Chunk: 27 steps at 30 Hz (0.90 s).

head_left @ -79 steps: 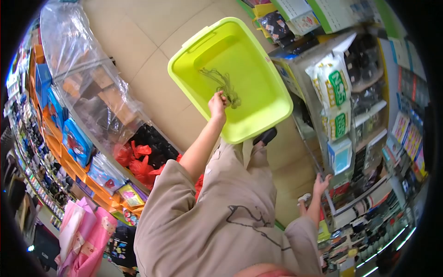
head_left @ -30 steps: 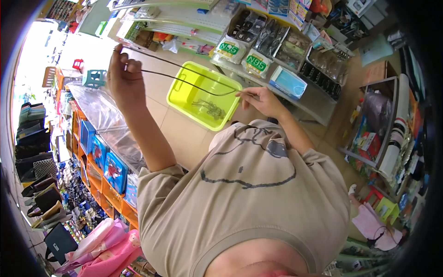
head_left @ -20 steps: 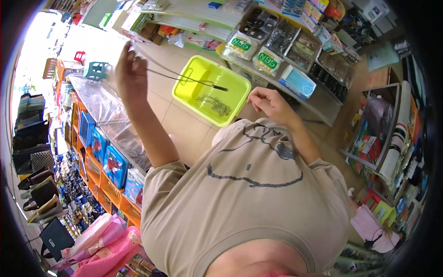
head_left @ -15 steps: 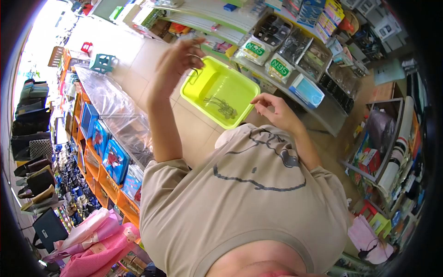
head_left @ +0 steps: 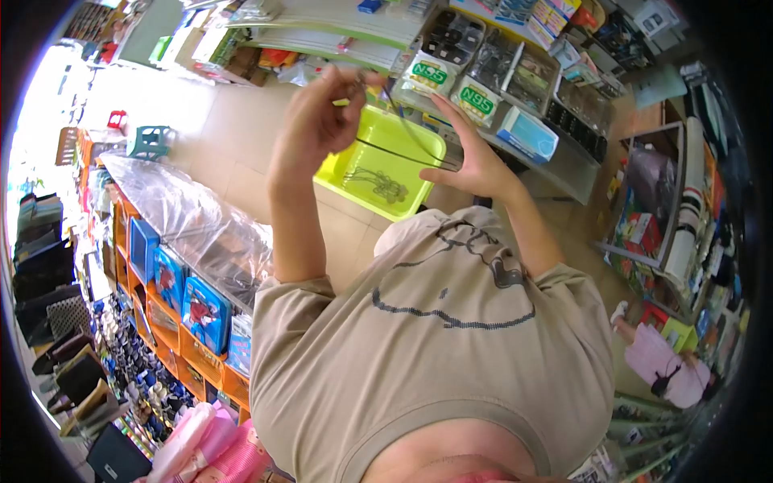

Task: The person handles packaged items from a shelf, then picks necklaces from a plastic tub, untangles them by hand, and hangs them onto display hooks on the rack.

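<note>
Cord (head_left: pixel 398 151), thin and dark, strung as two strands from left hand (head_left: pixel 318 121) to right hand (head_left: pixel 475 161)

Nearest the camera is the beige cotton T-shirt (head_left: pixel 435 362) with a dark line drawing, which carries no writing that can be read. Beyond it, the left hand's grip is clenched on the cord at the fingertips. From there the cord lies to the right, its long axis slanting across towards the right hand, the two strands drawing closer together as they go. The right hand is the nearer one to that far end; its grip is spread, thumb well apart from the fingers, and the strands meet beside the thumb. Whether they loop around it or merely touch cannot be told.

Below both hands, on the floor, stands a lime-green rectangular plastic tub (head_left: pixel 416 175) with a loose tangle of thin strands (head_left: pixel 380 183) inside, apart from the cord in the air.

Past the tub's right side, on a grey tabletop (head_left: pixel 570 179), two white packets (head_left: pixel 428 74) (head_left: pixel 477 101) bear green labels reading "N95". A blue-and-white flat box (head_left: pixel 527 134) sits beside them, its print too small to read. Farther right, another person in pink clothing (head_left: pixel 664 370) is partly visible.
</note>
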Each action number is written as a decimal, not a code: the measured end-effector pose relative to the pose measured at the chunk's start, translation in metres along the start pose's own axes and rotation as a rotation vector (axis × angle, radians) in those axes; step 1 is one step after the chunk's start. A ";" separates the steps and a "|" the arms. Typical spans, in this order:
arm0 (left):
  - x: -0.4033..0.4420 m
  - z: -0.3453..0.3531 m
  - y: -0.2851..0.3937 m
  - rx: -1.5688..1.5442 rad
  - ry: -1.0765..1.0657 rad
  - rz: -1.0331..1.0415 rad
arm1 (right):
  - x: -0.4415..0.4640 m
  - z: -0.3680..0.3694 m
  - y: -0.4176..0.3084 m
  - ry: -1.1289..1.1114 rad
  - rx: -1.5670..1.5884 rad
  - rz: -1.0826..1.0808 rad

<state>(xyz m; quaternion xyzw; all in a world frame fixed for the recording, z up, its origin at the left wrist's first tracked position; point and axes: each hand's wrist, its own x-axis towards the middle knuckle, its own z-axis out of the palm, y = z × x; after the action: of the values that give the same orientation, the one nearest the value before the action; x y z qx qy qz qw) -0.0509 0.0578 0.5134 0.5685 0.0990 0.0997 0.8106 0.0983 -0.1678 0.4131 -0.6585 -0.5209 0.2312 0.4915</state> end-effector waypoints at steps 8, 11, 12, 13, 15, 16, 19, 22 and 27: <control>0.046 -0.046 0.027 -0.263 -0.011 0.212 | -0.022 0.021 0.023 -0.403 0.790 0.376; 0.062 -0.070 0.036 -0.242 0.102 0.257 | -0.023 0.023 0.026 -0.372 0.896 0.373; 0.065 -0.078 0.039 -0.237 0.122 0.267 | -0.022 0.024 0.023 -0.337 0.916 0.336; 0.067 -0.083 0.041 -0.232 0.142 0.276 | -0.021 0.025 0.015 -0.302 0.936 0.299; 0.069 -0.091 0.047 -0.247 0.151 0.278 | -0.020 0.026 -0.001 -0.255 0.942 0.232; 0.068 -0.093 0.049 -0.255 0.158 0.278 | -0.020 0.026 -0.010 -0.246 0.930 0.203; 0.059 -0.096 0.060 -0.198 0.139 0.277 | -0.020 0.033 -0.021 -0.241 0.954 0.179; 0.055 -0.099 0.067 -0.132 0.134 0.288 | -0.022 0.037 -0.020 -0.280 0.957 0.216; 0.053 -0.108 0.070 -0.174 0.214 0.284 | -0.029 0.035 -0.021 -0.304 0.896 0.274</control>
<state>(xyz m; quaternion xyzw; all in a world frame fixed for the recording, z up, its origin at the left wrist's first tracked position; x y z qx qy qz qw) -0.0328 0.1928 0.5408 0.4907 0.0944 0.2812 0.8193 0.0502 -0.1809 0.4117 -0.4037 -0.3446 0.5884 0.6100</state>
